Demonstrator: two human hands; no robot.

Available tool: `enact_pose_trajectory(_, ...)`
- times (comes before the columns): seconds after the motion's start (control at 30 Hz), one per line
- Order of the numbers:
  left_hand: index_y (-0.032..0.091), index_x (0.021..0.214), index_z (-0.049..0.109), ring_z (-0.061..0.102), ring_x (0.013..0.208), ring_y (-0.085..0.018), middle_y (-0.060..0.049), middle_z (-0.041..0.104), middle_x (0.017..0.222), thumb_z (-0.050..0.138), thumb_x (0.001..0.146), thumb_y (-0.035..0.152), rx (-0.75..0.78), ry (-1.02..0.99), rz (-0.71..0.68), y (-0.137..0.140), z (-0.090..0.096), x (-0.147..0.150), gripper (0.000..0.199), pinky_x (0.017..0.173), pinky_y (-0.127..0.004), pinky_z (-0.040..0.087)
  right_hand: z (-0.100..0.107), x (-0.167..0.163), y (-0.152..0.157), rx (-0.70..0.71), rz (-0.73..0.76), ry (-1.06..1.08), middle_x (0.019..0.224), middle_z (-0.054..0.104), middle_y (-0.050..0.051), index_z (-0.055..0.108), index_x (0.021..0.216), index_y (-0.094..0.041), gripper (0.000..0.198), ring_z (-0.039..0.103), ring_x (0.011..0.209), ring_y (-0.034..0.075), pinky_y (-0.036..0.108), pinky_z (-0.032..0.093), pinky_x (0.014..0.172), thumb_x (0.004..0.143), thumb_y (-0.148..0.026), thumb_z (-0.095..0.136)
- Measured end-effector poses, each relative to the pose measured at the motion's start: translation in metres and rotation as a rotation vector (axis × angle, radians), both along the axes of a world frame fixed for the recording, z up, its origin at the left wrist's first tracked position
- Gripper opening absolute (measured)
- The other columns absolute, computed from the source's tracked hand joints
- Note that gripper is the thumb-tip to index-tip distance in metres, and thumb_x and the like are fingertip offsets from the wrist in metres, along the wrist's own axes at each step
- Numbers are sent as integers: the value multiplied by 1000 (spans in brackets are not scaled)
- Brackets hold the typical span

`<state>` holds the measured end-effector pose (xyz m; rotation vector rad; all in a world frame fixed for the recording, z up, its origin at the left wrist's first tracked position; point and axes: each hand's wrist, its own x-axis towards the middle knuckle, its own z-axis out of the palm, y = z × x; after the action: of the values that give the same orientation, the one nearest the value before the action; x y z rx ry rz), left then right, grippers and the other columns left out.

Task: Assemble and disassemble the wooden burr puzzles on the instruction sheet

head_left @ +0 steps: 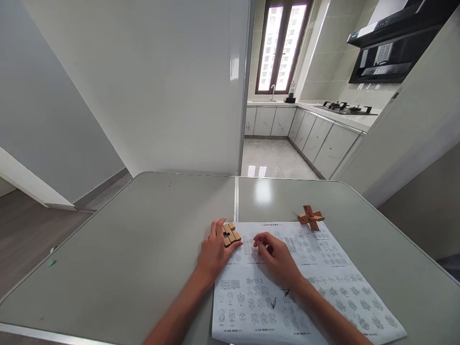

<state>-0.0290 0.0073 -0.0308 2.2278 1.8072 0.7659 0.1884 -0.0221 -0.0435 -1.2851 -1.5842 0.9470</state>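
Note:
My left hand point(212, 250) grips a light wooden interlocking block puzzle point(232, 234), with fingers behind it and the thumb along its near side. A small dark gap shows among its blocks. The puzzle lies at the upper left corner of a large printed instruction sheet point(257, 273), covered with small line diagrams. Over the middle of that sheet is my right hand point(275, 254), its fingers curled in and nothing visible between them. A reddish-brown wooden burr puzzle point(311, 218), star-shaped with crossed sticks, stands at the sheet's upper right corner, apart from both hands.
The grey-green table point(118, 268) has a seam down its middle and a metal edge. A small green bit point(52, 262) lies near its left edge. Beyond the table are a white wall panel point(172, 86) and a kitchen with a gas stove point(347, 108).

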Motion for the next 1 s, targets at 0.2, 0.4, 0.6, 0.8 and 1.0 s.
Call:
enact_pose_trajectory(0.2, 30, 141, 39, 72, 100, -27, -8, 57, 137, 77, 85, 45, 5, -19, 2, 1, -3, 0, 69, 70, -35, 57, -2, 8, 10, -128, -92, 286, 87, 70, 4, 67, 97, -22, 30, 61, 70, 18, 28, 46, 61, 93, -51, 64)
enact_pose_trajectory(0.4, 30, 141, 39, 72, 98, -26, -8, 56, 139, 76, 87, 44, -5, -18, -13, 1, -2, -1, 67, 70, -35, 57, 5, 23, 20, -251, -268, 624, 83, 65, 1, 69, 92, -21, 31, 54, 62, 13, 23, 42, 49, 83, -50, 77)
enact_pose_trajectory(0.6, 30, 142, 37, 73, 90, -24, -10, 54, 141, 73, 88, 52, -3, 8, -20, -2, 2, 0, 69, 67, -36, 59, 1, 51, 33, -287, -362, 1024, 74, 63, -3, 68, 87, -20, 26, 51, 50, 7, 18, 44, 40, 81, -42, 81)
enact_pose_trajectory(0.8, 30, 141, 38, 72, 80, -19, -11, 48, 144, 67, 92, 53, 64, -10, -9, -7, 5, 3, 61, 62, -34, 59, -13, 74, 48, -353, -363, 1333, 71, 61, -3, 66, 92, -18, 17, 51, 48, 5, 11, 48, 41, 92, -34, 71)
enact_pose_trajectory(1.0, 29, 141, 36, 70, 76, -16, -13, 43, 143, 65, 91, 56, 121, -67, -57, -13, 7, 8, 64, 58, -32, 59, -20, 84, 54, -308, -359, 1332, 73, 58, -3, 62, 93, -20, 20, 50, 49, 5, 12, 47, 42, 98, -39, 63)
